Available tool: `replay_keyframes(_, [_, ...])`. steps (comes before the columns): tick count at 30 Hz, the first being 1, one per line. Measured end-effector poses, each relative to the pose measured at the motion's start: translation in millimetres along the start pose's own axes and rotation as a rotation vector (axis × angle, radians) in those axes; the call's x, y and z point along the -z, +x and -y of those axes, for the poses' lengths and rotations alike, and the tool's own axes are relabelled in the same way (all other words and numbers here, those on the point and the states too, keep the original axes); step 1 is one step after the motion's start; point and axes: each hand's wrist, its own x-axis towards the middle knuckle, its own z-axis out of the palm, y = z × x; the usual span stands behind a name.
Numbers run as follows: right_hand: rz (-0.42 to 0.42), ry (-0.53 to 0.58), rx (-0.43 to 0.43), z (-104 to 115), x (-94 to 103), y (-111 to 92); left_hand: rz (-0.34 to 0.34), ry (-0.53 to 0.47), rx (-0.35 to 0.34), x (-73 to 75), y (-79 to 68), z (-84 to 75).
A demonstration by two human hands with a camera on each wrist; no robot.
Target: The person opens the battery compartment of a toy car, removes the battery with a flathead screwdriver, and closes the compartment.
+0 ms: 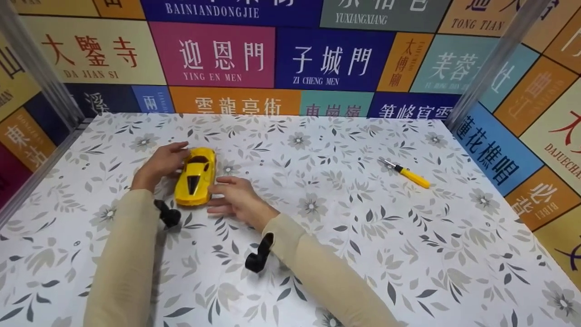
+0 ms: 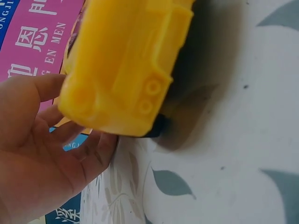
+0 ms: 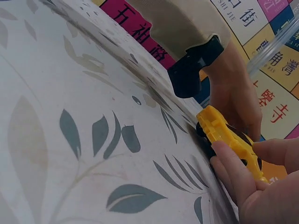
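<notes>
A yellow toy car (image 1: 196,177) with dark windows sits on the patterned tabletop between both hands. My left hand (image 1: 161,164) is along its left side, fingers extended near the front end. In the left wrist view the car's yellow body (image 2: 121,70) looms large, with the left thumb at its side and the other fingers partly behind it. At the car's right rear is my right hand (image 1: 238,200), its fingers loosely extended and spread. The right wrist view shows the car (image 3: 229,137) between the two hands, with the right fingertips right at its side.
A screwdriver (image 1: 411,175) with a yellow and black handle lies on the right part of the table. White cloth with grey leaves and flowers (image 1: 317,263) covers the tabletop. Panels with colourful lettering (image 1: 218,54) stand behind, and metal posts (image 1: 494,59) rise at the corners.
</notes>
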Motion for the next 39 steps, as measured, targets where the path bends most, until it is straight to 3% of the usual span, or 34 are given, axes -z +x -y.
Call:
replay_keyframes(13, [-0.035,-0.072,0.052,-4.2,-6.2,0.0,-0.029,0.007,-0.013,-6.4,0.2,0.5])
replay_keyframes(22, [-0.023,-0.091,0.049,-1.3,-2.5,-8.1,-0.035,-0.027,0.010,-4.8,-9.3,-9.0])
replay_keyframes(32, [0.039,-0.089,0.081,2.5,17.1,-25.9,-0.069,-0.153,0.084,-7.6,-19.4,-19.6])
replay_keyframes(39, [0.084,-0.084,0.117,7.8,30.4,-43.3,-0.040,-0.233,0.115,-9.9,-35.4,-25.1])
